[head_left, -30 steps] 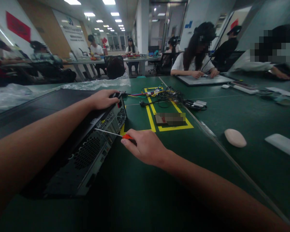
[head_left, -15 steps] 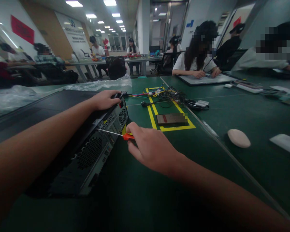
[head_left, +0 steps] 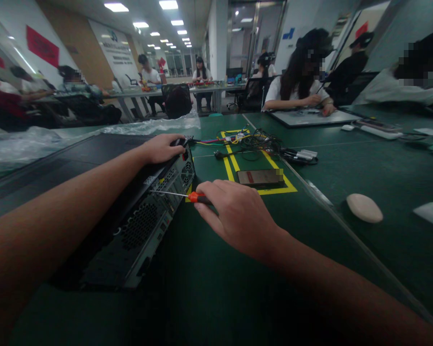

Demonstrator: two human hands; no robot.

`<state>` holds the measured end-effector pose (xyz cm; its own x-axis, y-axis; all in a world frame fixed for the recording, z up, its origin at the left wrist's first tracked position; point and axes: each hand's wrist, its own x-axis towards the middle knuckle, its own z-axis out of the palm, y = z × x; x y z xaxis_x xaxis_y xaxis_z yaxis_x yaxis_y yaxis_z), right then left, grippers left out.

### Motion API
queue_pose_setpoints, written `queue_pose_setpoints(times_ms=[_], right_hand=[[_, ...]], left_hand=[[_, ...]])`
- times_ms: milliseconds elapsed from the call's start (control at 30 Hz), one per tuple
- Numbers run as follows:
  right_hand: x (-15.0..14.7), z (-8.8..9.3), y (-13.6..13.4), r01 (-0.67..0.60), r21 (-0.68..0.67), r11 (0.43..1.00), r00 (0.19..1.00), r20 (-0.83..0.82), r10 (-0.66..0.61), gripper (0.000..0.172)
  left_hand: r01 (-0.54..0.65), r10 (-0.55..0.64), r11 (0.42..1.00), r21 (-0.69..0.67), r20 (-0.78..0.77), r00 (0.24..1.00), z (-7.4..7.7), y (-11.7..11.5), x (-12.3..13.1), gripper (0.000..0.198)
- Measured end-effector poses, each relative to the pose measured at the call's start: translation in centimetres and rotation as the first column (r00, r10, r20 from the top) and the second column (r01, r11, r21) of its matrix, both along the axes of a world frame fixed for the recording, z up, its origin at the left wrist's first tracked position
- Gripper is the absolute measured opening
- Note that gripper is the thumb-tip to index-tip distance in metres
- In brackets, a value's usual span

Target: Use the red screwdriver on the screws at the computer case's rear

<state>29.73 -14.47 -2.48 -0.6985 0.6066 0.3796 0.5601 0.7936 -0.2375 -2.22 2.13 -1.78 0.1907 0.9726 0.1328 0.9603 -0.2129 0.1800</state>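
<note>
A black desktop computer case lies on its side at the left, its metal rear panel with vent grilles facing right. Over the far end of its upper edge lies my left hand, fingers bent round the corner and thumb at the rear panel's edge. My right hand is closed round the handle of a screwdriver with an orange and black grip. The thin shaft points left, and its tip meets the upper edge of the rear panel above the large grille. Any screw at the tip is too small to make out.
A bundle of cables and a brown phone-like slab lie near yellow tape lines. A beige mouse-shaped object sits at right. Plastic wrap lies behind the case. Across the table, a person works over a flat panel.
The whole scene has shifted slightly right as the view turned. My right hand and the screwdriver handle have turned a little, showing more of the black grip. My left hand stays on the case.
</note>
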Motion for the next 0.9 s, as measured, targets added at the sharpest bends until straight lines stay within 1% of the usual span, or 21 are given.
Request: queue_pose_setpoints(times_ms=[167,200,300,467,667,900], right_hand=[[-0.32,0.23,-0.15,0.042,-0.035,0.999,0.999,0.010,-0.041,0.034],[-0.36,0.25,-0.17,0.048,-0.051,0.998,0.999,0.010,-0.047,0.034],[-0.34,0.20,-0.09,0.033,-0.090,0.995,0.999,0.000,-0.033,0.026],[-0.17,0.15,0.21,0.012,-0.089,0.996,1.000,0.027,-0.009,0.019],[-0.17,0.44,0.18,0.014,-0.070,0.997,0.999,0.049,-0.010,0.019],[-0.27,0.80,0.08,0.028,-0.064,0.998,0.996,0.084,-0.023,0.023]], left_hand=[[0.001,-0.001,1.000,0.006,-0.004,1.000,-0.10,0.04,-0.02,0.083],[0.001,-0.001,1.000,0.005,-0.004,1.000,-0.13,0.07,-0.02,0.083],[-0.003,0.003,1.000,0.001,-0.008,1.000,-0.19,0.17,-0.02,0.085],[-0.013,0.012,1.000,-0.007,-0.009,1.000,-0.09,0.11,0.07,0.087],[-0.008,0.007,1.000,-0.015,-0.006,1.000,0.08,-0.15,0.28,0.090],[0.004,-0.004,1.000,-0.004,0.014,1.000,-0.16,0.04,-0.10,0.088]])
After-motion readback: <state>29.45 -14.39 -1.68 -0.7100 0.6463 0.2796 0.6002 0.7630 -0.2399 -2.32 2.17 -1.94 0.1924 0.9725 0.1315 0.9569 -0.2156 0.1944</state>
